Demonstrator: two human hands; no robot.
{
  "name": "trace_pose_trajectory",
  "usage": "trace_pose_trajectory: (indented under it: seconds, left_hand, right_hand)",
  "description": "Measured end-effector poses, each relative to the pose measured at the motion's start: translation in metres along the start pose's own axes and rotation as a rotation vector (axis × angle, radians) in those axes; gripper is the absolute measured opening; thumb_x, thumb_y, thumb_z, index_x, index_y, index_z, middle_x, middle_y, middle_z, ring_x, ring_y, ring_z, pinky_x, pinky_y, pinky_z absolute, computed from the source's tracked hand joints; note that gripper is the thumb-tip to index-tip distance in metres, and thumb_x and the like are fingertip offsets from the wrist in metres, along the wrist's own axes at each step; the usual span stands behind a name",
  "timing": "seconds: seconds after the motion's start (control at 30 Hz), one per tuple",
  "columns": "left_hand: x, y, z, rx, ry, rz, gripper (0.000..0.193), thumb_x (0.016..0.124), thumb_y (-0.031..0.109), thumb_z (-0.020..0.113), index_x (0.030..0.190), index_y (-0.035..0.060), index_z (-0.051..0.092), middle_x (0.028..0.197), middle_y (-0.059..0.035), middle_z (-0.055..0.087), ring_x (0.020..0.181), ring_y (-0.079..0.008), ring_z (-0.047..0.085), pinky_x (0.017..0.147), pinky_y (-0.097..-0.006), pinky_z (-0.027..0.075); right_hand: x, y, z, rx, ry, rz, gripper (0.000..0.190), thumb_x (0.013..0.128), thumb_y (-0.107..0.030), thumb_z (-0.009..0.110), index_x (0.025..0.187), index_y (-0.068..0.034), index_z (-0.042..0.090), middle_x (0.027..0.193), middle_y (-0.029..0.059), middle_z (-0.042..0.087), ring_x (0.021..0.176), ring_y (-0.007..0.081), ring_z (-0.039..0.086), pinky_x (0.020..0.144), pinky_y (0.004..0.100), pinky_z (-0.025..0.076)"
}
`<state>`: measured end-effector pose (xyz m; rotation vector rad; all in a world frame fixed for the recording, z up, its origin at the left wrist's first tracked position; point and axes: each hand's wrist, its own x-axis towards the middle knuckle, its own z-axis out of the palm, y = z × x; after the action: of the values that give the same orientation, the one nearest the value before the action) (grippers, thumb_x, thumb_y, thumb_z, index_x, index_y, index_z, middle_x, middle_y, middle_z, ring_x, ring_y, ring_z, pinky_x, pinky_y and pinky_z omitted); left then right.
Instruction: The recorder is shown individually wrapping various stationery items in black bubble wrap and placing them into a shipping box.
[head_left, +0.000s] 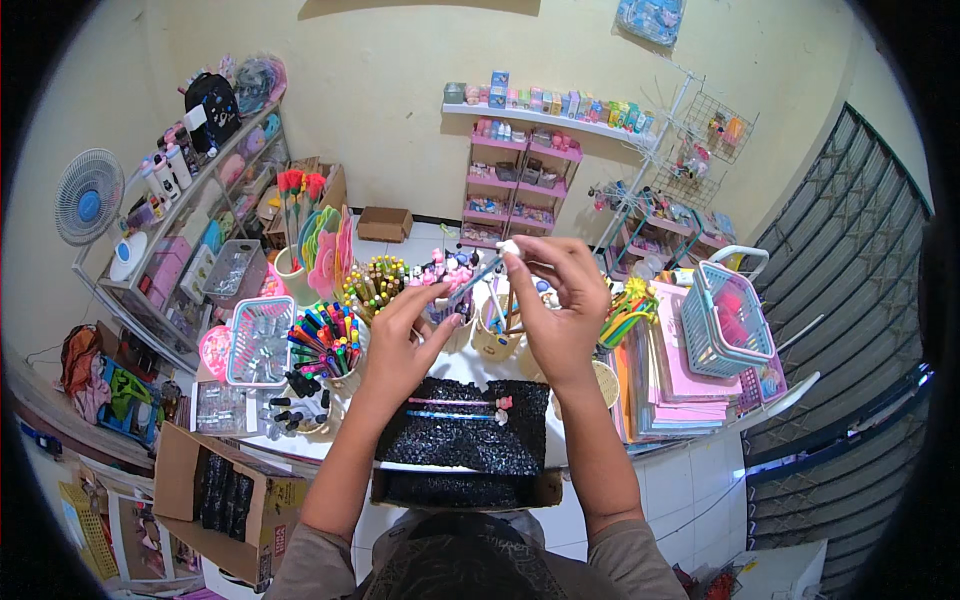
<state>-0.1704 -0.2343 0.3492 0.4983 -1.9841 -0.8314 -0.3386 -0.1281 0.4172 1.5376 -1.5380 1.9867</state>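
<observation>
My right hand (559, 300) pinches the white figure topper of a blue pen (480, 276) between thumb and fingertips, above the pen cups. At the pen's lower end is my left hand (411, 337), thumb and fingers apart; whether its fingertips touch the pen I cannot tell. Below both hands, a sheet of black bubble wrap (465, 442) lies at the table's near edge. On it rest a pink pen with a pink topper (457, 403) and a blue pen with a whitish topper (454, 415), side by side.
Around the hands stand a cup of coloured markers (330, 341), a woven cup of pens (495, 345) and a light blue basket (262, 341). Stacked paper (690, 352) and another basket (724, 322) are at right. A cardboard box (225, 502) holding black-wrapped packages is at lower left.
</observation>
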Motion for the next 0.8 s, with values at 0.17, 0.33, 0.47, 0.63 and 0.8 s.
trace_pose_trajectory:
  seconds: [0.17, 0.33, 0.47, 0.63, 0.8]
  left_hand:
    - [-0.01, 0.005, -0.007, -0.038, -0.032, 0.031, 0.042, 0.092, 0.006, 0.087, 0.133, 0.0045, 0.079, 0.115, -0.007, 0.078, 0.071, -0.0092, 0.063, 0.061, -0.0245, 0.048]
    - [-0.039, -0.005, -0.016, -0.007, -0.046, -0.042, 0.022, 0.097, 0.004, 0.082, 0.119, 0.005, 0.085, 0.089, -0.0027, 0.072, 0.065, -0.008, 0.053, 0.058, -0.0267, 0.037]
    - [-0.074, -0.025, -0.022, -0.004, -0.134, -0.15, 0.021, 0.097, 0.006, 0.083, 0.118, 0.0044, 0.085, 0.088, -0.0019, 0.071, 0.065, -0.0064, 0.051, 0.058, -0.0259, 0.036]
    - [-0.118, -0.046, -0.02, -0.032, -0.204, -0.297, 0.023, 0.097, 0.004, 0.083, 0.12, 0.0043, 0.085, 0.098, -0.0028, 0.072, 0.068, -0.0063, 0.051, 0.059, -0.0261, 0.038]
    - [-0.139, -0.05, -0.02, 0.06, -0.272, -0.335, 0.024, 0.098, 0.006, 0.082, 0.122, 0.0041, 0.085, 0.099, -0.0051, 0.067, 0.072, -0.0121, 0.055, 0.064, -0.0282, 0.045]
  right_hand:
    - [-0.02, -0.02, -0.019, 0.148, 0.066, 0.042, 0.025, 0.098, 0.005, 0.081, 0.123, 0.003, 0.079, 0.118, 0.0115, 0.071, 0.104, 0.0174, 0.075, 0.09, 0.0306, 0.067]
    - [-0.063, -0.014, -0.034, 0.186, 0.13, 0.151, 0.025, 0.098, 0.008, 0.082, 0.122, 0.005, 0.078, 0.12, 0.0115, 0.071, 0.106, 0.017, 0.075, 0.093, 0.0313, 0.067]
    - [-0.114, -0.001, -0.046, 0.015, 0.129, 0.305, 0.023, 0.097, 0.007, 0.083, 0.119, 0.006, 0.079, 0.113, 0.0121, 0.075, 0.101, 0.0169, 0.078, 0.089, 0.03, 0.067]
    - [-0.175, 0.012, -0.051, -0.094, 0.044, 0.59, 0.02, 0.097, 0.004, 0.084, 0.116, 0.008, 0.08, 0.106, 0.012, 0.077, 0.096, 0.0149, 0.078, 0.084, 0.0276, 0.065]
    - [-0.223, 0.023, -0.06, -0.069, 0.032, 0.838, 0.018, 0.097, 0.0, 0.086, 0.113, 0.007, 0.082, 0.096, 0.0105, 0.081, 0.089, 0.0123, 0.078, 0.082, 0.0254, 0.064]
